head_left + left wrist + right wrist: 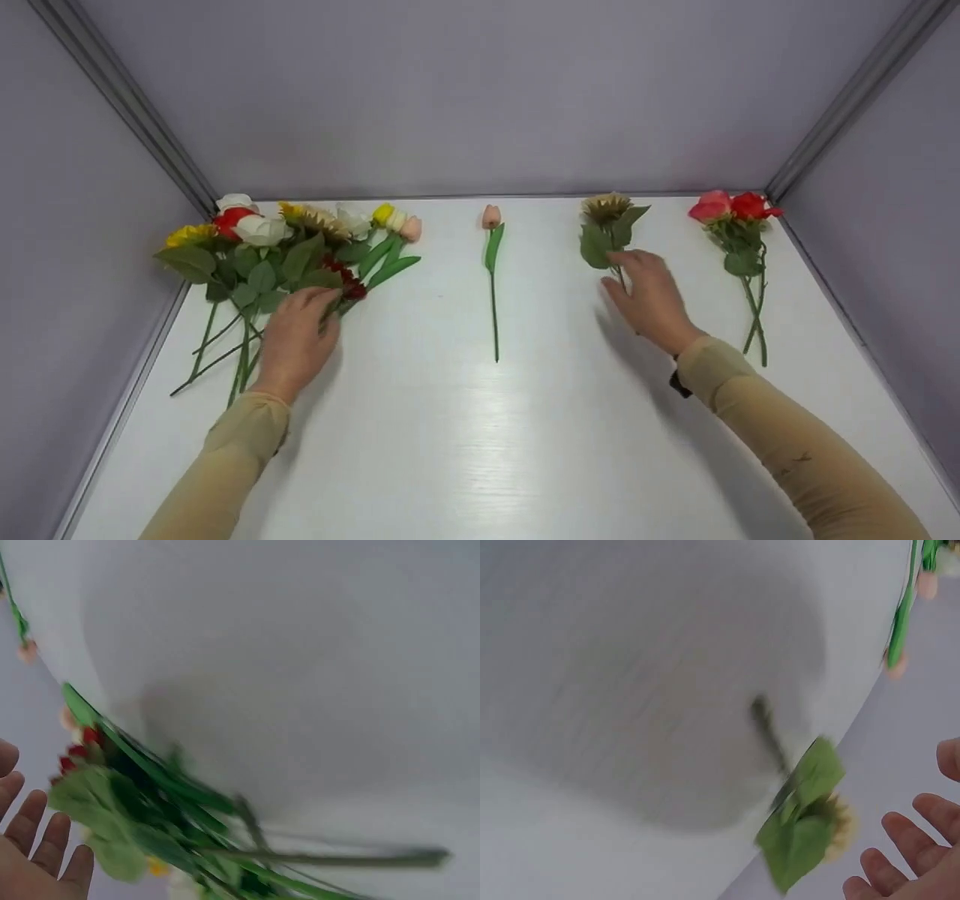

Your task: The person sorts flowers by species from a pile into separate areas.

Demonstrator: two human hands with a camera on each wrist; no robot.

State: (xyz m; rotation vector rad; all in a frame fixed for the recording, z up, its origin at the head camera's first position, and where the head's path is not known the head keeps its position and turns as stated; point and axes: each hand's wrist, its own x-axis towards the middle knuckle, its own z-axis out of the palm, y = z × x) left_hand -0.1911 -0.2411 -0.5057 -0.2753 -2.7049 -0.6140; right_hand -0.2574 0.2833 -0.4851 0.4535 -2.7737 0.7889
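My right hand [651, 300] is by the stem of a beige sunflower-like bloom [606, 207] with broad green leaves. In the right wrist view its fingers [904, 836] are spread, with that flower [799, 832] lying apart from them. My left hand [296, 345] hovers at the near side of a heap of artificial flowers, beside a dark red flower [346, 279]. Its fingers [52, 844] look extended in the left wrist view, next to green leaves [90, 799], and nothing is seen in them. Whether either hand touches a stem cannot be told.
The left heap includes white roses [262, 230], a yellow flower [190, 235] and several tulips [397, 219]. A single pink tulip [491, 217] lies at mid-table. Pink [711, 206] and red [750, 205] flowers lie at far right. Panels enclose the white table [450, 450] on three sides.
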